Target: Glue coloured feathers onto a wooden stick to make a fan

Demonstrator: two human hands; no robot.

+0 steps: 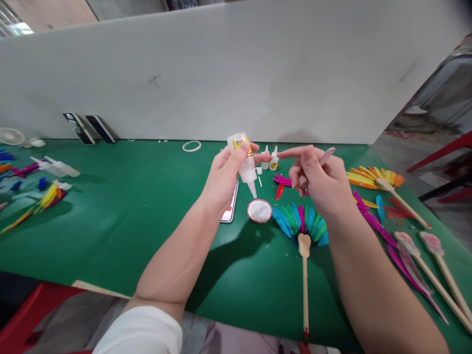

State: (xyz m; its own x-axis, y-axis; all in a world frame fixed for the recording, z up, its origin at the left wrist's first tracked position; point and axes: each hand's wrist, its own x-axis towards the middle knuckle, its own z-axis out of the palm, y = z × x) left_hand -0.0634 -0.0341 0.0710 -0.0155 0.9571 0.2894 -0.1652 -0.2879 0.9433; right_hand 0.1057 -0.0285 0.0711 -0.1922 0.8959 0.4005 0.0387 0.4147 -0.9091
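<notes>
My left hand (230,169) grips a translucent glue bottle (248,164) with a yellow label, tilted nozzle down. The tip hangs just above a small round dish (259,211) with a red rim and whitish contents. My right hand (319,177) is half closed, its index finger stretched toward my left fingertips. A pale, round-ended stick (327,156) pokes out of its grip; the rest is hidden. Below lies a fan of blue, green and magenta feathers (291,221) with a wooden handle (305,290). A phone (230,206) rests partly behind my left hand.
Small bottles (273,160) stand behind my hands. On the right lie a yellow-orange feather fan (376,178), magenta feathers (401,260) and bare wooden paddles (433,246). Loose feathers (44,201) and white bottles (61,167) are at left. A white panel (206,78) closes the table's back.
</notes>
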